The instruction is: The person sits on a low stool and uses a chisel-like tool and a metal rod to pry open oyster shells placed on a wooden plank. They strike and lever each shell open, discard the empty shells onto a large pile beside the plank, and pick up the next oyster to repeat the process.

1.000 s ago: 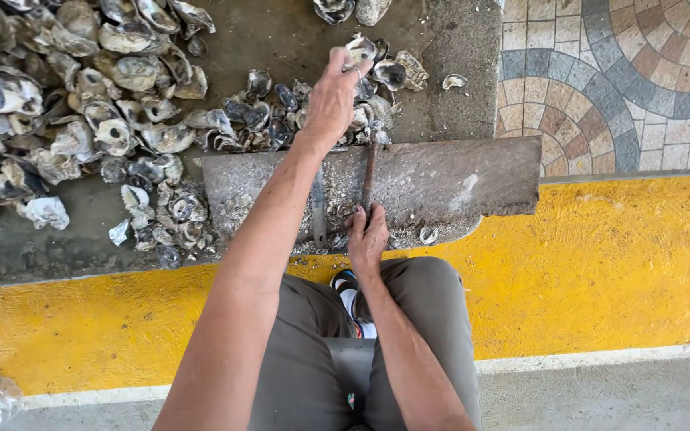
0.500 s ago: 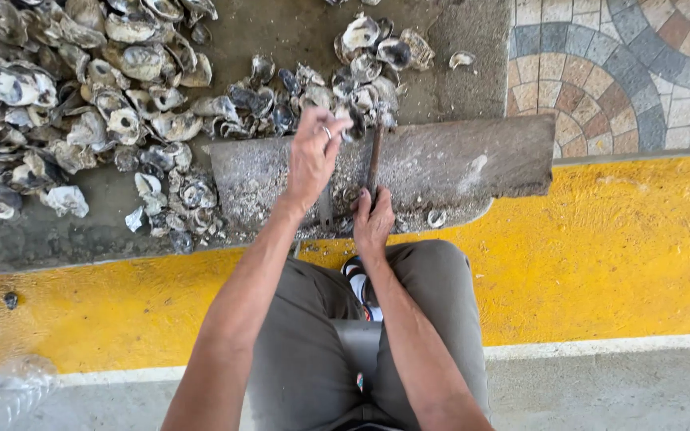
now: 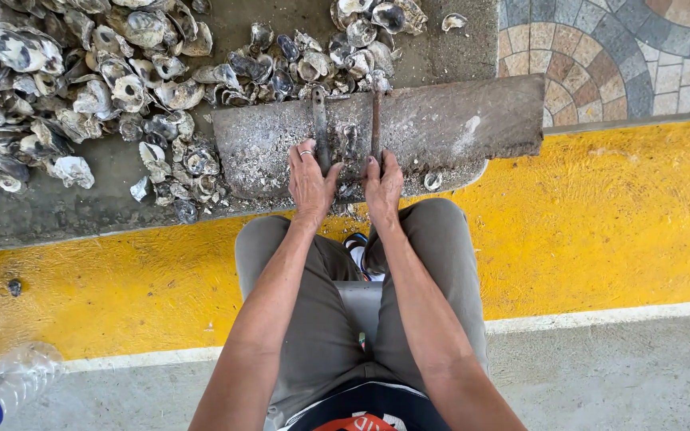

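Your right hand (image 3: 382, 185) grips the stiff, rusty metal rod (image 3: 376, 128) low down, while your left hand (image 3: 310, 179) curls around a rough, brittle grey oyster shell (image 3: 349, 144), best held by its edges.

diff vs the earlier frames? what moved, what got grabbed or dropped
The left hand drew back from the oyster shell pile to the near part of the grey slab, and now rests by the upright metal piece; whether it brought a shell back cannot be told. The right hand stayed at the base of the thin metal tool. Slab and pile are unchanged.
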